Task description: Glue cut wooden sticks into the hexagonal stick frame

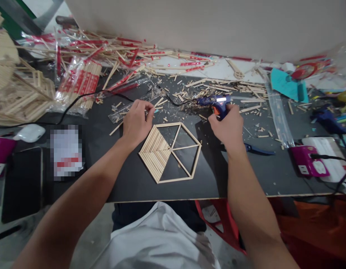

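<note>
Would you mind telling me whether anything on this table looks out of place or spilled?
Yes: stick scraps lie strewn beyond the hexagon, pointing every which way like spilled offcuts. The hexagon itself shows no obvious damage.

Dark table [97, 142], seen from above. Centre: hexagon [157, 153] of sticks, lying flat. Far side: stick scraps [222, 87], scattered. Left: wrapped chopsticks [81, 80]; nearer, earbud case [31, 132], phone [23, 183] and a pixelated packet [66, 151]. Left of centre: clear ruler [119, 114], partly under debris. Right: blue tool [259, 150], clear sleeve [279, 112] and purple socket block [309, 160], the last near the front edge.
</note>
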A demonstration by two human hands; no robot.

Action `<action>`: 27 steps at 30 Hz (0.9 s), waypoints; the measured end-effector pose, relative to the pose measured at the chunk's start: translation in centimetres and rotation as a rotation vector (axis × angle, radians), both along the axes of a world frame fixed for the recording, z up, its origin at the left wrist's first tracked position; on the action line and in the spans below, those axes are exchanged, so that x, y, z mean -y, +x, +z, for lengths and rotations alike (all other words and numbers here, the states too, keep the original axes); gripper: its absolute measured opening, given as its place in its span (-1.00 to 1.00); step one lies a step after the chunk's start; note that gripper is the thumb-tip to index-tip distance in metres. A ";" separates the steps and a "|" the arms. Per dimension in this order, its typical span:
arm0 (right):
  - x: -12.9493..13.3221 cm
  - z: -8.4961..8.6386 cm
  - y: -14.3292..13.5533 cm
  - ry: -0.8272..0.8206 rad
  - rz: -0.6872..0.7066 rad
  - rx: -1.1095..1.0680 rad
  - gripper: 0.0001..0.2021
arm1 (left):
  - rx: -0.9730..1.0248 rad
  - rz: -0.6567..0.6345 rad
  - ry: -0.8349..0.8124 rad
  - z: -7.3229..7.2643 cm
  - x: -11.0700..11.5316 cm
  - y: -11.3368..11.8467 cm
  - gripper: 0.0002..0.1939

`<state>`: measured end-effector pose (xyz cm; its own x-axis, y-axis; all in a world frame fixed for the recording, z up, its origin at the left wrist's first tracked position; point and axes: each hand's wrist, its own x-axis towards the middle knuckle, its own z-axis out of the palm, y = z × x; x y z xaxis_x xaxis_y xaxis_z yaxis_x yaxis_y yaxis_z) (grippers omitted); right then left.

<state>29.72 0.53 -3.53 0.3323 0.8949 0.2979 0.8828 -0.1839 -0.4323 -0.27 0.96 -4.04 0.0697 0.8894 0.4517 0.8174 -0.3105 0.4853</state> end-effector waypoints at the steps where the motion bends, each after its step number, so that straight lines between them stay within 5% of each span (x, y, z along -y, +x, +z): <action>1: 0.1 0.2 -0.2 0.016 0.024 -0.005 -0.65 | 0.018 0.009 -0.004 -0.1 -0.1 -0.1 -0.96; 13: 1.0 -0.4 -5.2 0.113 0.474 0.065 -0.79 | 0.078 0.001 -0.012 -0.4 -0.8 -0.4 -0.95; 27: 1.3 0.4 -6.4 0.018 0.511 0.082 -0.81 | 0.069 0.000 -0.044 -0.2 -0.8 -0.2 -0.96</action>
